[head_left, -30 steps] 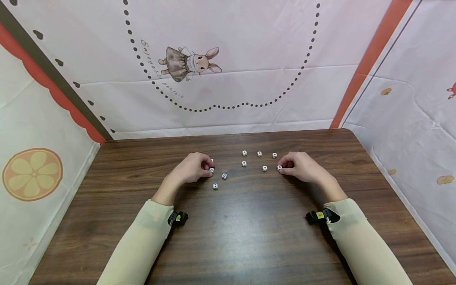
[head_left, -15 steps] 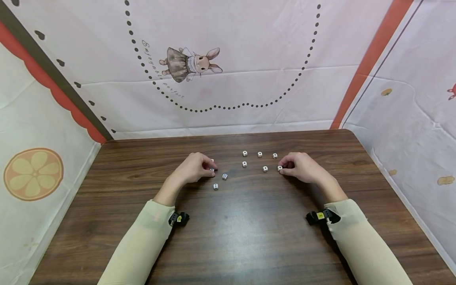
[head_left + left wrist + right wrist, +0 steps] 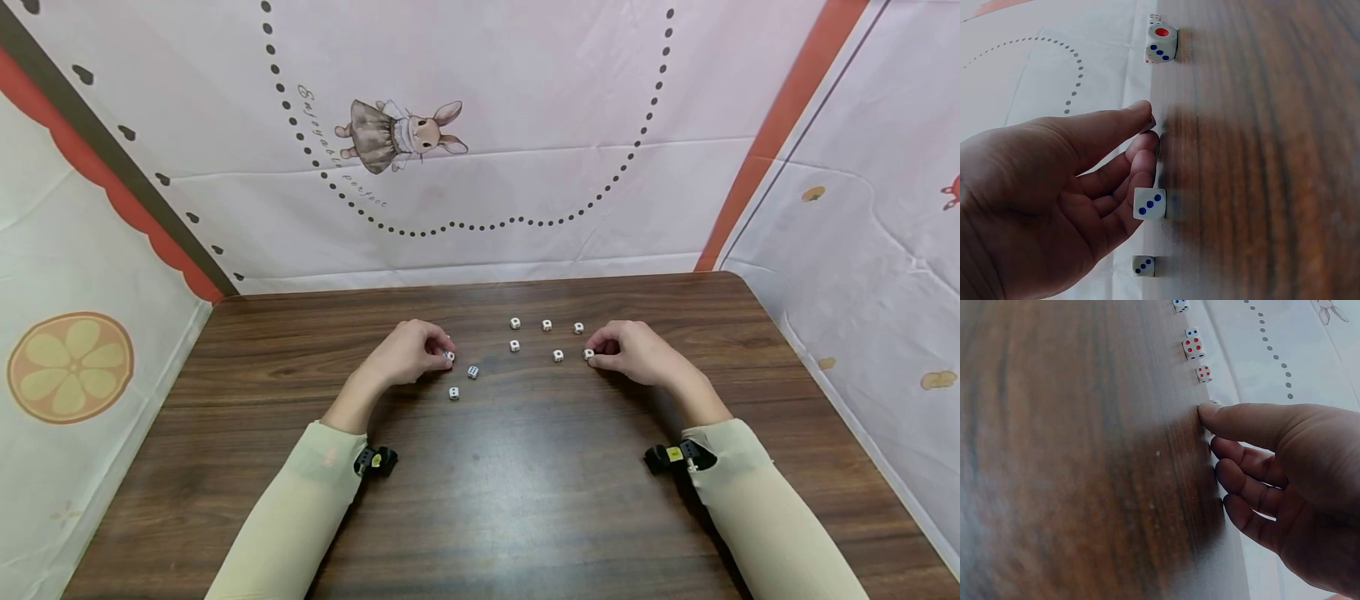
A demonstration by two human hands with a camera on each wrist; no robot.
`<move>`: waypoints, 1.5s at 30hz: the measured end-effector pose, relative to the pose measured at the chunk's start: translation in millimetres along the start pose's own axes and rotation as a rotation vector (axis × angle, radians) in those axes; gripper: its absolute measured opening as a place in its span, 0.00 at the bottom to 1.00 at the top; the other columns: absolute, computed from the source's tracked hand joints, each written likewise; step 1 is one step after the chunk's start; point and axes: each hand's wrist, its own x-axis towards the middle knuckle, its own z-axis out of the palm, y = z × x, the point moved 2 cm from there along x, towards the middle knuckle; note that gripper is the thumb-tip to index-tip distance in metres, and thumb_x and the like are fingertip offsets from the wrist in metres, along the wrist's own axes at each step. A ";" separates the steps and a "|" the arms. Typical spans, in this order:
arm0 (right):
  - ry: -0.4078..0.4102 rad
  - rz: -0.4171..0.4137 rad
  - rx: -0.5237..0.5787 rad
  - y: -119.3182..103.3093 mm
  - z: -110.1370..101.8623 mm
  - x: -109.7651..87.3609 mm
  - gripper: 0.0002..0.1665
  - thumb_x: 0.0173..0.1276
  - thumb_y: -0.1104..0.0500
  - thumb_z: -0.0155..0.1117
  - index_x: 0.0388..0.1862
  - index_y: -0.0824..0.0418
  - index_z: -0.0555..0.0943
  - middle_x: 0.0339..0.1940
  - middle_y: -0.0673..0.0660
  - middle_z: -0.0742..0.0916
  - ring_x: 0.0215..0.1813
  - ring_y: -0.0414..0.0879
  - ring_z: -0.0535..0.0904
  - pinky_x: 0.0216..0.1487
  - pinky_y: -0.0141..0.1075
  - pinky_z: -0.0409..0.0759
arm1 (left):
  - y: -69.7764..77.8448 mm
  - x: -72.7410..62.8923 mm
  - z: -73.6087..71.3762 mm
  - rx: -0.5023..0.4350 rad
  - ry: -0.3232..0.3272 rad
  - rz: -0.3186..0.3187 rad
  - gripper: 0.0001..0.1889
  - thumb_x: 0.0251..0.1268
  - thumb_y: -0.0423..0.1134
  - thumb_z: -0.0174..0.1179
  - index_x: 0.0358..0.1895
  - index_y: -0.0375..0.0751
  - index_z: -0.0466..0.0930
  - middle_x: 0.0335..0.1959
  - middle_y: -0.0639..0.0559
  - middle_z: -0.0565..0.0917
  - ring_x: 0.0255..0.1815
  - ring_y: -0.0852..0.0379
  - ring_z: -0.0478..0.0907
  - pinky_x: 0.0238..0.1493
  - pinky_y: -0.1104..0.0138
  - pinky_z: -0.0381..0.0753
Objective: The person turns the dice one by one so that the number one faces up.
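My left hand (image 3: pixel 411 352) pinches a small white die (image 3: pixel 450 356) between thumb and fingers at the table's left-middle. In the left wrist view, the thumb (image 3: pixel 1116 119) hides most of that die. Close by lie a die with a six on top (image 3: pixel 473 372) and a die with a two on top (image 3: pixel 453 393). The fingers mostly hide another die just behind. Over on the right, my right hand (image 3: pixel 636 352) holds a die (image 3: pixel 588 354) by thumb and fingertips, its one-pip face up. The right wrist view shows only a sliver of it behind the thumb (image 3: pixel 1235 420).
Between the hands, several white dice lie one-pip up in two loose rows, including a back die (image 3: pixel 547 325) and a front die (image 3: pixel 558 356). The brown wooden table (image 3: pixel 495 500) meets a printed cloth backdrop (image 3: pixel 525 100) behind and at both sides.
The die in my left hand has turned: it showed several pips on top, and a single pip now. My left fingers have shifted slightly over it. My right hand has stayed put.
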 end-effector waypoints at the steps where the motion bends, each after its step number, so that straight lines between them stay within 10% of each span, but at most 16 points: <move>1: 0.000 0.001 -0.001 0.1 -0.1 -0.1 0.06 0.70 0.61 0.77 0.43 0.59 0.90 0.35 0.47 0.88 0.39 0.42 0.82 0.45 0.44 0.80 | 0.0 0.0 -0.1 -0.001 0.001 0.000 0.05 0.65 0.35 0.76 0.41 0.44 0.91 0.31 0.58 0.86 0.34 0.60 0.81 0.42 0.62 0.79; 26: 0.006 -0.009 -0.009 -0.6 -0.6 -0.9 0.06 0.69 0.62 0.77 0.43 0.59 0.90 0.35 0.47 0.88 0.39 0.43 0.82 0.45 0.44 0.80 | 2.4 -2.5 -2.3 0.002 -0.008 -0.001 0.10 0.64 0.35 0.76 0.46 0.39 0.89 0.31 0.55 0.84 0.34 0.59 0.79 0.43 0.62 0.78; 45: 0.011 -0.018 -0.033 -3.0 -1.8 0.9 0.04 0.69 0.62 0.76 0.42 0.58 0.91 0.39 0.49 0.90 0.44 0.47 0.83 0.49 0.48 0.80 | 35.6 0.3 12.0 0.010 -0.062 0.079 0.17 0.61 0.34 0.78 0.53 0.36 0.90 0.27 0.60 0.86 0.31 0.63 0.81 0.43 0.64 0.80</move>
